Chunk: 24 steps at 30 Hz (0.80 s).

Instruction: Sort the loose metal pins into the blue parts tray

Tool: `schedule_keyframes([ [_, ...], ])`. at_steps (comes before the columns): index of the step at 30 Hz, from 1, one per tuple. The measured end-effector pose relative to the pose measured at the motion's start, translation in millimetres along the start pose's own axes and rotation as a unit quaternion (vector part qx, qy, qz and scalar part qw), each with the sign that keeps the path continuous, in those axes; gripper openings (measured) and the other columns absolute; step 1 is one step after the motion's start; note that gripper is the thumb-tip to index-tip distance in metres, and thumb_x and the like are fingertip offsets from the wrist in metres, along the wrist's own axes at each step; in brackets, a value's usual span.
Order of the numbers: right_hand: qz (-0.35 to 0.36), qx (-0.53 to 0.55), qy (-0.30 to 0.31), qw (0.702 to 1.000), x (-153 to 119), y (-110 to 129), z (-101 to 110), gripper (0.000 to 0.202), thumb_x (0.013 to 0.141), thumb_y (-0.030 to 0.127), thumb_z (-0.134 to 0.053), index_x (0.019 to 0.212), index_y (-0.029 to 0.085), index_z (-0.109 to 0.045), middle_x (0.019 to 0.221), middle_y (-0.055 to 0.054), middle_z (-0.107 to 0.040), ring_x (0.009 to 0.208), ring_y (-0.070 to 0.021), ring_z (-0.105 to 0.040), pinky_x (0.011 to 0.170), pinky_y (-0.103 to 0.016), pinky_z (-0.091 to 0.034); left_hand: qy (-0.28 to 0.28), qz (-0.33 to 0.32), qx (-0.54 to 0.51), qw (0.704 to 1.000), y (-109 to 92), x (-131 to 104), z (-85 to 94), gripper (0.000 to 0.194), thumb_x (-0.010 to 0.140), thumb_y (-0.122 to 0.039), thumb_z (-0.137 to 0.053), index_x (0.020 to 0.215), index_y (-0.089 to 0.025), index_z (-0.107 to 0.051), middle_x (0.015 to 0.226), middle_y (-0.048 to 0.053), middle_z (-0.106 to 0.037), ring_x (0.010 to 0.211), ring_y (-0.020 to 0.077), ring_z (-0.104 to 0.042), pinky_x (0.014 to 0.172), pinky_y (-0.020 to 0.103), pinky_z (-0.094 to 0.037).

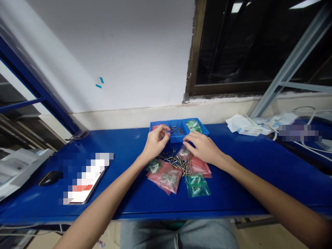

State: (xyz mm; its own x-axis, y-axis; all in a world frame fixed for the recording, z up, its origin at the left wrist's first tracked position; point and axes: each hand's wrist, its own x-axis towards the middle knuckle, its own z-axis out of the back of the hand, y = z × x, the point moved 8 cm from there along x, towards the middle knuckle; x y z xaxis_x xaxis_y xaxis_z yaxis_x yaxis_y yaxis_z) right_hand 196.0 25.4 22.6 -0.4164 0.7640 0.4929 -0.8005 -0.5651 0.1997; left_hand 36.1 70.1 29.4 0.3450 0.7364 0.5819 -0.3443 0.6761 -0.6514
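Observation:
Three joined blue bins (pixel 177 138) stand at the back of the blue table; the middle one holds thin metal pieces (pixel 177 130), the right one green bags (pixel 193 126). My left hand (pixel 157 140) is at the left bin's front, fingers curled together; what they hold, if anything, is too small to tell. Near the right bin's front, my right hand (pixel 202 145) has its fingers bent, their tips partly hidden. Between and below the hands lies a loose pile of metal pieces (pixel 178 162), with pink bags (pixel 169 178) and green bags (pixel 197 185) of small parts around it.
A phone-like device (pixel 97 178) and a black mouse (pixel 49 177) lie on the left of the table (pixel 129 147). White packets (pixel 245 125) and cables are at the back right. Papers (pixel 20 169) sit at the far left edge.

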Motion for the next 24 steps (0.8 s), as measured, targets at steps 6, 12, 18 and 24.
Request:
schedule_keyframes([
  [6,-0.014,0.057,0.04,0.997,-13,-13,-15,0.019,0.097,0.019,-0.05,0.091,0.018,-0.068,0.088,-0.006,-0.069,0.085,-0.02,-0.062,0.079,-0.033,-0.046,0.205,-0.058,0.146,0.966,-4,-11,-31.9,0.02,0.091,-0.02,-0.05,0.101,-0.015,-0.067,0.075,0.003,-0.067,0.065,0.0138,-0.06,0.064,0.026,-0.044],
  [12,-0.008,0.04,0.04,0.998,-14,-10,-19,0.021,0.098,0.021,-0.049,0.091,0.019,-0.069,0.091,-0.006,-0.07,0.089,-0.0211,-0.062,0.082,-0.034,-0.045,0.243,-0.084,0.275,0.926,6,-21,-48.8,0.024,0.094,-0.026,-0.051,0.1,-0.014,-0.072,0.094,0.01,-0.072,0.08,0.0206,-0.066,0.071,0.031,-0.048],
  [18,-0.003,0.027,0.046,0.999,-17,-4,-23,0.02,0.098,0.019,-0.049,0.088,0.018,-0.067,0.089,-0.005,-0.07,0.087,-0.0203,-0.06,0.079,-0.032,-0.044,0.239,-0.085,0.281,0.926,10,-25,-54.8,0.023,0.094,-0.027,-0.054,0.102,-0.017,-0.073,0.099,0.01,-0.072,0.088,0.0228,-0.067,0.074,0.032,-0.049],
  [24,0.006,0.025,0.05,0.998,-16,-1,-25,0.02,0.097,0.018,-0.049,0.086,0.018,-0.065,0.086,-0.005,-0.068,0.085,-0.0199,-0.058,0.077,-0.032,-0.042,0.22,-0.048,0.273,0.935,14,-25,-55.7,0.021,0.09,-0.027,-0.058,0.1,-0.019,-0.075,0.096,0.008,-0.071,0.084,0.0224,-0.066,0.072,0.031,-0.048],
])
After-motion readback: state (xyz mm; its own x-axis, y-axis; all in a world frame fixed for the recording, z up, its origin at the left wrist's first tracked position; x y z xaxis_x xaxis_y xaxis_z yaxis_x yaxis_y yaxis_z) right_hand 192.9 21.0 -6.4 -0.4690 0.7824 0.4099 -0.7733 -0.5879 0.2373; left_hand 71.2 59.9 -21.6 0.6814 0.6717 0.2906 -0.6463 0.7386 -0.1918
